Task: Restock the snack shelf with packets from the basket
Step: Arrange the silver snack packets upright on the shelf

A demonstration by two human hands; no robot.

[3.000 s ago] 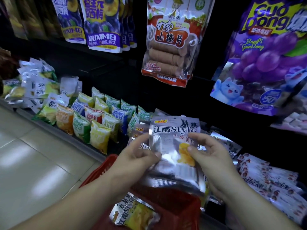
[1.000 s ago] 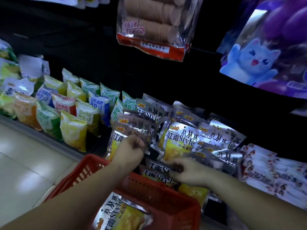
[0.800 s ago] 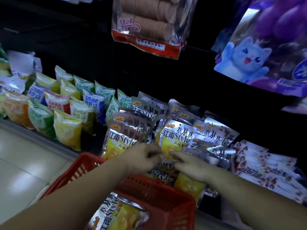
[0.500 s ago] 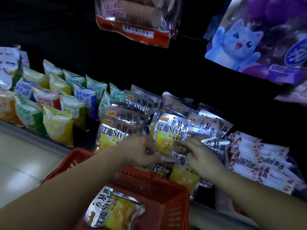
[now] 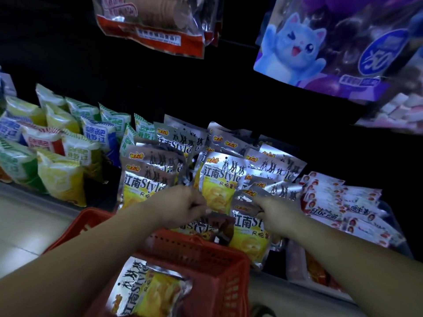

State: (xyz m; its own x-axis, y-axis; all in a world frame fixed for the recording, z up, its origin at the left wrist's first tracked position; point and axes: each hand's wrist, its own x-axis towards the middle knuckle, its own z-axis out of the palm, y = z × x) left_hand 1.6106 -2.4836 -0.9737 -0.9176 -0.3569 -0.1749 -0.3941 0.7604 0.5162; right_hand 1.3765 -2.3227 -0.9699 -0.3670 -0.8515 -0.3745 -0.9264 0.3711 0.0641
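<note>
As only the head camera looks on, all I can say comes from that one view. My right hand [image 5: 278, 217] has its fingers bent round the top right corner of a silver-and-yellow foil packet [image 5: 248, 232]. It pinches the crumpled seal so the packet stands at the front of the black snack shelf [image 5: 229, 92], label facing out like the matching silver packets [image 5: 219, 179] ranked behind it. My left hand [image 5: 183, 207] is just beside the packet's left edge, fingers curled tight with the knuckles towards me. I cannot tell whether it nips the foil or only steadies it, since the fingertips are hidden. I judge the two-sided hold is there because the bag is limp and slippery and would flop forward off the shelf.

The packet lies between my hands, its lower end just beside the far rim of the red plastic mesh basket [image 5: 206, 252]. The basket sits below my forearms, close against the shelf, which keeps the reach short. One more foil packet [image 5: 148, 291] of the same kind lies flat in the basket, near my left forearm, not yet shelved. Small green, yellow and blue pillow bags [image 5: 59, 179] stand to the left, and flat red-and-white sachets [image 5: 338, 202] lie to the right.
</note>
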